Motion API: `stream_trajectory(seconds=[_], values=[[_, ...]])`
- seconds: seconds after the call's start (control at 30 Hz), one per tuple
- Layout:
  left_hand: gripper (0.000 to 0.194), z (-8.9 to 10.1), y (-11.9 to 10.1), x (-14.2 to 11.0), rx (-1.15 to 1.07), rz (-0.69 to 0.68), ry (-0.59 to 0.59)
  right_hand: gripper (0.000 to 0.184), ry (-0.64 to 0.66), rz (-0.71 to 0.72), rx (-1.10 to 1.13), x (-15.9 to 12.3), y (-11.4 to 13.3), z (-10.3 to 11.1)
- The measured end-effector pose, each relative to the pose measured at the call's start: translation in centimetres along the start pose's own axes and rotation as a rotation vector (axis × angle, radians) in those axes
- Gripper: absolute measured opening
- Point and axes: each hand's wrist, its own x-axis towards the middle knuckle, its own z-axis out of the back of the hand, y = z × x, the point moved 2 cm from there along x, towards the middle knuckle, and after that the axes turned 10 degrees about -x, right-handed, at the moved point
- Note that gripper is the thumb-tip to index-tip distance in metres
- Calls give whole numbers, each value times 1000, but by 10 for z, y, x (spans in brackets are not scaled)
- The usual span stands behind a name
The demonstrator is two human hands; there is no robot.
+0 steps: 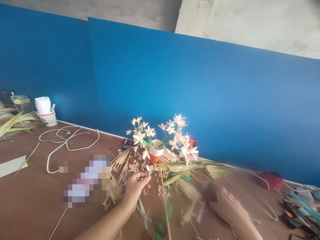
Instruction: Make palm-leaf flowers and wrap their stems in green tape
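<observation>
Between the thumb and fingers of my left hand is a small pale petal piece, probably cut from dried husk. My right hand, smeared by motion, is closed around a dark tool whose kind I cannot make out. Beyond my left hand stands an orange and white pot with pale husk flowers on green stems. Dried husks and cut scraps lie about the pot. Scissors rest partly under my left wrist, close to a thin upright-looking stick.
A blue panel closes off the back of the brown table. White cable loops at left, near a white tub. At right are a red item and a cluttered heap. A blurred-out object lies left of my hand.
</observation>
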Motion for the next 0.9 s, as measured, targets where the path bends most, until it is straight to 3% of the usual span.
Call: stream_trajectory(seconds=[0.1,0.23,0.37,0.5,0.57,0.7,0.77,0.9], values=[[26,1,4,3,-47,13,21,22,130,-19,-113,-9,-13,-23],[27,0,7,3,-161,64,2,26,180,21,-127,-18,-9,-38],[30,-1,8,4,-261,98,-7,18,105,22,-96,-15,-15,-31],[28,-1,8,4,-170,62,-18,20,38,109,108,-15,-13,-16],[26,-1,7,3,-94,49,-9,18,0,301,253,-21,3,-9],[23,-1,7,2,-5,33,-13,10,-97,782,509,-49,61,0],[23,-1,8,3,5,30,-23,9,-123,893,587,-62,90,2],[21,-1,7,4,32,14,-35,8,-54,932,635,-74,125,-1]])
